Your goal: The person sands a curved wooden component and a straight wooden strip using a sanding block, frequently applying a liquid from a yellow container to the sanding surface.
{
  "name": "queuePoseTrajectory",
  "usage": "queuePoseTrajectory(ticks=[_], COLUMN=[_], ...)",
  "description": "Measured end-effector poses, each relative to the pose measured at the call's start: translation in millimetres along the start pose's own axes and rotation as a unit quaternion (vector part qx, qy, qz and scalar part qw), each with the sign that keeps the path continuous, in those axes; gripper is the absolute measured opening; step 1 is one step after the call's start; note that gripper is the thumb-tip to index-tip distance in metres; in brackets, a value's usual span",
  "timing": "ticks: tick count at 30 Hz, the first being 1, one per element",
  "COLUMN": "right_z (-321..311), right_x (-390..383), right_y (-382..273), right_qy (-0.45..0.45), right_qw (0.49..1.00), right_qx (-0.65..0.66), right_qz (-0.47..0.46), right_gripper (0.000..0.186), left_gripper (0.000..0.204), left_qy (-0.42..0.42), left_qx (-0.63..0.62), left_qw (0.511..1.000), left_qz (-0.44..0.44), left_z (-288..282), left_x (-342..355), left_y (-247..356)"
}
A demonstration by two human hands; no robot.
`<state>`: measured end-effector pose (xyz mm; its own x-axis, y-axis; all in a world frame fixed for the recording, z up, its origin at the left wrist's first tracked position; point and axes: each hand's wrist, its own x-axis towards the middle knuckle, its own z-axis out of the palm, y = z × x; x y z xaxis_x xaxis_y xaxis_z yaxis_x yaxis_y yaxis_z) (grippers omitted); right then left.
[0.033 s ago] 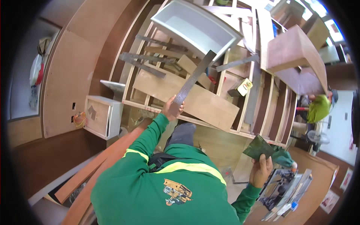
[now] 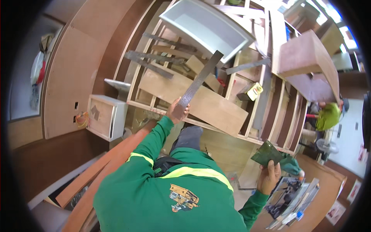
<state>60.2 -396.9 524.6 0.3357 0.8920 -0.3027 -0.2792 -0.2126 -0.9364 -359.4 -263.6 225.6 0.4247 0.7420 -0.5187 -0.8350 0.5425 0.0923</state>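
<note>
My left hand (image 2: 177, 111) grips the lower end of a long, thin dark grey-brown strip (image 2: 201, 78), which looks like laminate. The strip slants away up to the right over a flat plywood board (image 2: 166, 85), and its far end overlaps the corner of a white open box (image 2: 205, 27) in the picture. Off to the right, my right hand (image 2: 269, 177) pinches a flat, dark green squarish piece (image 2: 266, 154) between thumb and fingers. What that piece is made of cannot be told. Some of the left fingers are hidden behind the strip.
Ahead lies a wooden frame (image 2: 272, 112) with several crosspieces. On it are loose dark strips (image 2: 170, 41) and a yellow can (image 2: 254, 91). A small white cabinet (image 2: 119, 120) and orange-brown planks (image 2: 104, 166) are at left. At far right, a person in yellow-green (image 2: 327, 116) is near a fan.
The surroundings have shifted slightly in the picture, mostly rightward at the top. Both hands keep the same things in nearly the same places.
</note>
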Motion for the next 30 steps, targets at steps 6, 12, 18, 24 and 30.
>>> queuePoseTrajectory(ticks=[6,12,18,24,30], right_z=[48.7,89.4,119.9,153.7,190.6], right_x=[55.4,94.4,133.0,163.7,176.5], right_y=[-10.9,-13.1,3.9,26.0,48.7], right_qy=[-0.044,-0.080,-0.132,-0.170,-0.191], right_qw=[0.997,0.993,0.975,0.951,0.917], right_qx=[-0.054,-0.059,-0.114,-0.182,-0.263], right_qz=[0.035,0.068,0.136,0.184,0.230], right_gripper=[0.022,0.023,0.024,0.022,0.036], left_gripper=[0.044,0.052,0.048,0.047,0.064], left_qy=[0.030,0.004,-0.005,-0.022,-0.099], left_qx=[-0.125,-0.219,-0.313,-0.312,-0.367], left_qw=[0.989,0.955,0.883,0.841,0.831], left_qz=[0.070,0.200,0.351,0.441,0.405], left_z=[-62.1,-111.8,-170.8,-242.1,-324.1], left_x=[-20.5,-59.3,-78.8,-63.9,-48.1], left_y=[30.1,47.9,86.9,123.5,129.9])
